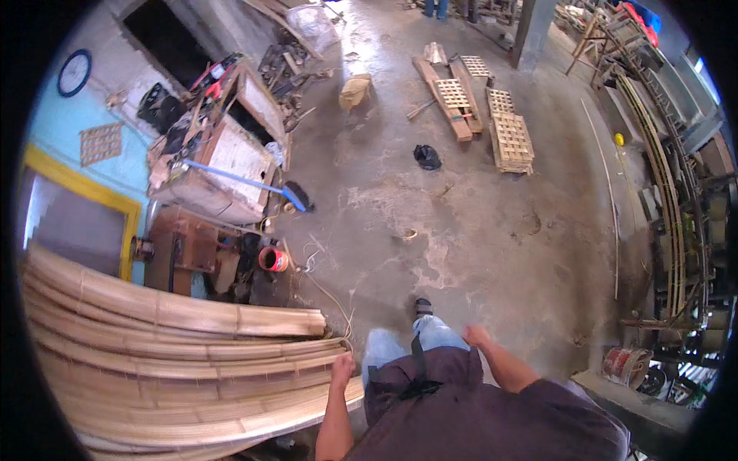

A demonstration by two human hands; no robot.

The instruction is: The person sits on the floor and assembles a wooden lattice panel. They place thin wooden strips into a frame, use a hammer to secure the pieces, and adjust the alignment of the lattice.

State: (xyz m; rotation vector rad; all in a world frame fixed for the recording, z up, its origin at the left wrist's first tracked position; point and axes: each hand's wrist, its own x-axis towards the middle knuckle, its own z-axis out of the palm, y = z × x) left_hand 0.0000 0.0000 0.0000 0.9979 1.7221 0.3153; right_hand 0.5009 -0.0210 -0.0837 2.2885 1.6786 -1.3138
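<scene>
My left hand (344, 369) hangs at my side, its fingers curled, and nothing shows in it. It overlaps the ends of a large stack of split bamboo lengths (177, 346) at the lower left; whether it touches them I cannot tell. My right hand (477, 336) is beside my right thigh, its fingers loosely closed and no object visible in them. I am upright, and one shoe (423, 307) shows ahead of me on the concrete floor (523, 253).
Stacked wooden lattice panels (511, 142), thick planks (453, 107) and a black bag (427, 157) lie ahead. At left are a blue broom (238, 177), a red bucket (273, 260) and a cluttered cabinet (238, 161). Long poles (653, 169) line the right side. Another person's legs (436, 8) stand far off.
</scene>
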